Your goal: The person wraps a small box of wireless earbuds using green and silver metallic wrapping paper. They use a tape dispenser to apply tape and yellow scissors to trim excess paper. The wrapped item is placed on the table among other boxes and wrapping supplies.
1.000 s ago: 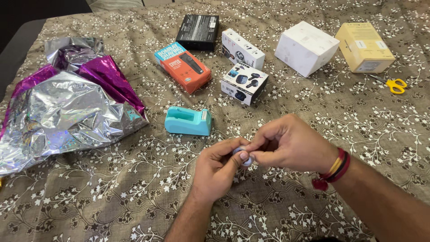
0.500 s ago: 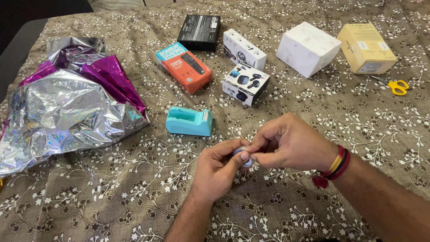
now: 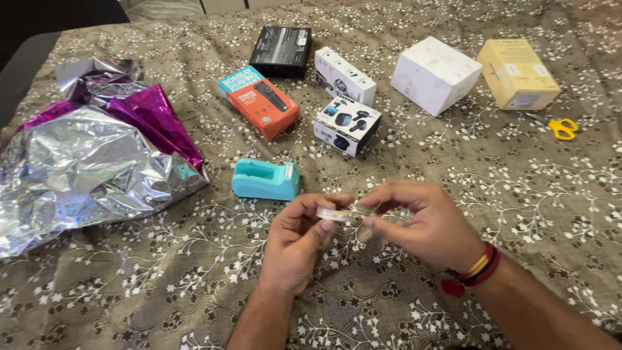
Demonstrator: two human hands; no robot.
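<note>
Left hand (image 3: 295,243) raised, thumb and forefinger pinched. Right hand (image 3: 424,223) opposite, fingertips (image 3: 368,206) pinched close, nearly meeting the left's. Forearms angled inward.

Bright, even daylight, soft and diffuse. Faint shadows under hands (image 3: 363,236) and boxes (image 3: 433,74). Strong glare and sparkle on silver foil (image 3: 78,175) at left. Sharp focus throughout, no motion blur. Top-left corner dark. Slight wide-angle stretch at edges.

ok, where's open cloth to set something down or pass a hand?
Free: the patterned cloth right of the right hand, below the scissors; also the near-left stretch below the foil wrap. Crowded: the boxes up top, from the orange box to the tan box.
</note>
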